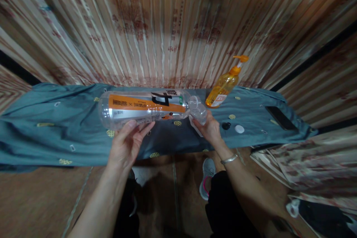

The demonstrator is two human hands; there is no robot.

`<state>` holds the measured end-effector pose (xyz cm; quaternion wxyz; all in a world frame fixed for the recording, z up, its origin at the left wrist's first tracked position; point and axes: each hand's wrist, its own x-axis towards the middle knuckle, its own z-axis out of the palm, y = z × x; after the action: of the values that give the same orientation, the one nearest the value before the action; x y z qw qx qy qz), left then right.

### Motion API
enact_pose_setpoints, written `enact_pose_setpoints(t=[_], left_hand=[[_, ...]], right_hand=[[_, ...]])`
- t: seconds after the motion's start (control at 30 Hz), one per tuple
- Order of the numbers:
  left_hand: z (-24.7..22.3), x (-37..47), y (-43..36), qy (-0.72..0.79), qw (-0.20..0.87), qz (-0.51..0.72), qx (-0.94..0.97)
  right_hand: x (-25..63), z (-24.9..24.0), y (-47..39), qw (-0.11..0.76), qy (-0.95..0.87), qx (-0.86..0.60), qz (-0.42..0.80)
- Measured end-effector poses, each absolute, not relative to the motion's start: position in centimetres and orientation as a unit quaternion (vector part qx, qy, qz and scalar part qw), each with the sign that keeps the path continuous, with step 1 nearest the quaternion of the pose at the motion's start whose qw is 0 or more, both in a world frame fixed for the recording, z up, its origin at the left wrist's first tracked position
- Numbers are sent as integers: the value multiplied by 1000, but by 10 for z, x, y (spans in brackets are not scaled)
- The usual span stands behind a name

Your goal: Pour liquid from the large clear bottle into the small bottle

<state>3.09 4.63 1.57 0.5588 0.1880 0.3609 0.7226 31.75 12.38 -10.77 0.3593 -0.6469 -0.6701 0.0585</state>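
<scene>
My left hand (128, 139) is closed around the lower side of a large clear plastic bottle (145, 106) with an orange and silver label. The bottle lies nearly level, its neck toward the right. My right hand (209, 128) grips a small clear plastic container (198, 111), whose round end is close to the large bottle's neck. Whether the two touch, I cannot tell. Something whitish shows below my right fingers, too blurred to name. To the right of that hand lie a small black cap-like piece (226, 125) and a white round cap (239, 129).
An orange pump bottle (223, 85) with yellow liquid stands behind my right hand. A dark phone-like slab (281, 118) lies toward the right end of the green patterned cloth (83, 137). A striped curtain (173, 26) hangs behind it.
</scene>
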Motion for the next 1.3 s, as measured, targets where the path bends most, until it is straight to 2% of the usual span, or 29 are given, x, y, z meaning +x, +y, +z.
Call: enact_pose_setpoints(t=[1.3], left_hand=[[10,26,46,352,559,723,203]], right_hand=[[316,-109,126,343,-678,-649,40]])
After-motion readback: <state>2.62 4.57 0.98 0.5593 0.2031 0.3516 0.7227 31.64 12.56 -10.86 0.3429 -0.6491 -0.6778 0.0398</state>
